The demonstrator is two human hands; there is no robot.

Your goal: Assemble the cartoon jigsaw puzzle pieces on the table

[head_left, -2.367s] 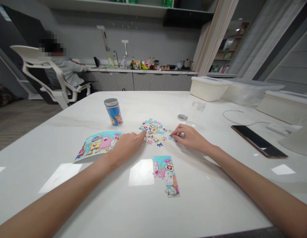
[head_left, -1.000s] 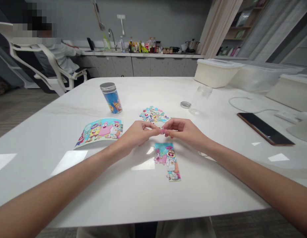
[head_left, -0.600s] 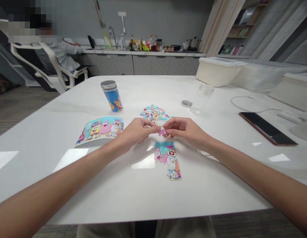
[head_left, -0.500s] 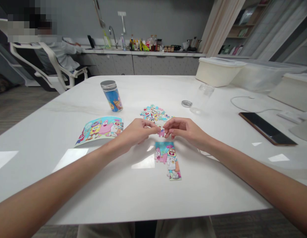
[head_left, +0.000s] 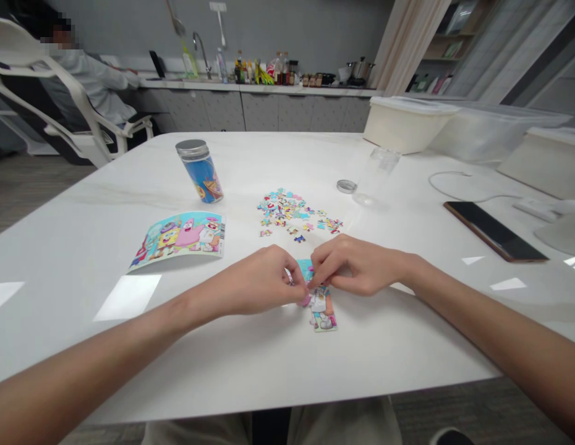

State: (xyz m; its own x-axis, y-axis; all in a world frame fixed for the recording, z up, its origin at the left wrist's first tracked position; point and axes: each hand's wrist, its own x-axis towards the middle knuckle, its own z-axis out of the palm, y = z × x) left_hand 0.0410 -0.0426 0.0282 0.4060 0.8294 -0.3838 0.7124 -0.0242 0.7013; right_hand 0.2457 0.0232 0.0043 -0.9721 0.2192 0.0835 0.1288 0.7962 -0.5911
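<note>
A joined section of a cartoon jigsaw puzzle (head_left: 322,306) lies flat on the white table in front of me, partly covered by my fingers. My left hand (head_left: 264,281) is closed in a pinch at the section's left edge, on a puzzle piece (head_left: 305,301) of which only some pink shows. From the right, my right hand (head_left: 357,266) bends over the section's upper part, its fingers curled and pressed on it beside the left fingertips. Beyond both hands lies a loose pile of small puzzle pieces (head_left: 287,207).
Left of the hands is a curled picture sheet (head_left: 180,238) of the cartoon; behind it stands a lidded jar (head_left: 201,173). A clear jar (head_left: 375,179), its lid (head_left: 346,186), a phone (head_left: 494,228) and storage boxes (head_left: 408,123) are on the right. A person (head_left: 88,83) sits far left.
Both hands have come down and nearer to me, from above the section onto it, bringing the pink piece to its left edge. The loose pile is now uncovered. The view has shifted slightly.
</note>
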